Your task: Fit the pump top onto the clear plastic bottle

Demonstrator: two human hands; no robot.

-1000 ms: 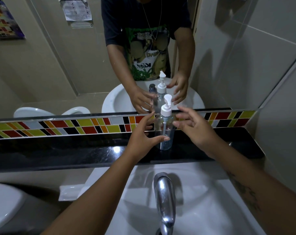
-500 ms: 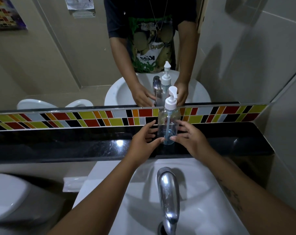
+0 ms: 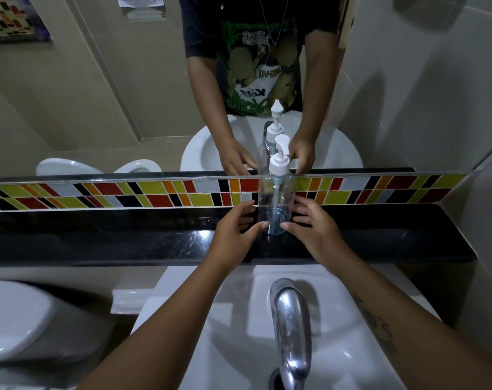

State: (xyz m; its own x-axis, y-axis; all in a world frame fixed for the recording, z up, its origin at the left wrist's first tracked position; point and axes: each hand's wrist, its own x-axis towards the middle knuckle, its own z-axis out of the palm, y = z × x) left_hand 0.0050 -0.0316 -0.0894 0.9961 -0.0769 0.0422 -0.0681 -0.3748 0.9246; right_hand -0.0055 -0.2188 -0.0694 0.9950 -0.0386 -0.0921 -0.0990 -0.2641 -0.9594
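white porcelain fills the lower part of the frame: the sink basin (image 3: 239,319), with a chrome faucet (image 3: 291,330) at bottom centre. above it a black stone tabletop (image 3: 98,237) runs across the middle, backed by a strip of coloured tiles (image 3: 126,192) and a mirror (image 3: 70,94) in the upper half. the clear plastic bottle (image 3: 277,201) stands upright on the tabletop at centre, with the white pump top (image 3: 280,159) seated on its neck and the dip tube running down inside. a second ago the bottle was held higher, with the fingers closer about it; now it is set down. left hand (image 3: 233,229) and right hand (image 3: 315,229) flank its base, each grip open with fingers spread, thumb tips at or just off the plastic; i cannot tell whether they touch. fitting looks done, the hands likely letting go.
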